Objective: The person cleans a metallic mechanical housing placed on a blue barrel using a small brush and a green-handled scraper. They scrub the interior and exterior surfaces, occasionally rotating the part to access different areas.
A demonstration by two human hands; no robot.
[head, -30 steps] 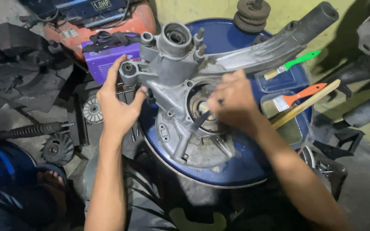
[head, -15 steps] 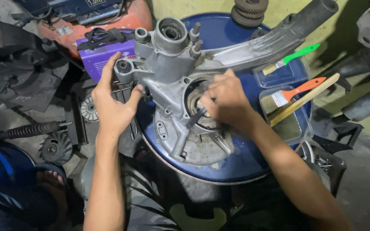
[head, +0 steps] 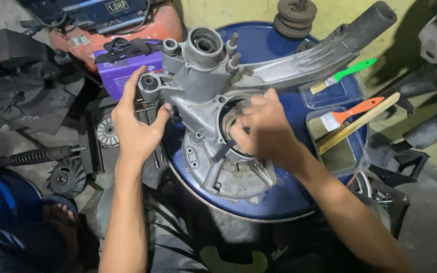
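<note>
left hand [head: 135, 129] braces engine casing [head: 203, 101] | right hand [head: 266, 129] at round opening | blue drum [head: 279, 197] beneath

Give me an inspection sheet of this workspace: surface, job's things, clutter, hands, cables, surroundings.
Surface: blue drum top, used as a bench.
Job's things: grey engine casing lying on the drum; dark tool at its round opening.
Clutter: two brushes and a stick over clear trays; gear stack at the drum's far edge.
Hands: left hand steadies the casing's left lug; right hand grips the tool.
Cables: black leads on a purple box.
Surroundings: spring, fan wheels, orange machine on the floor.
</note>
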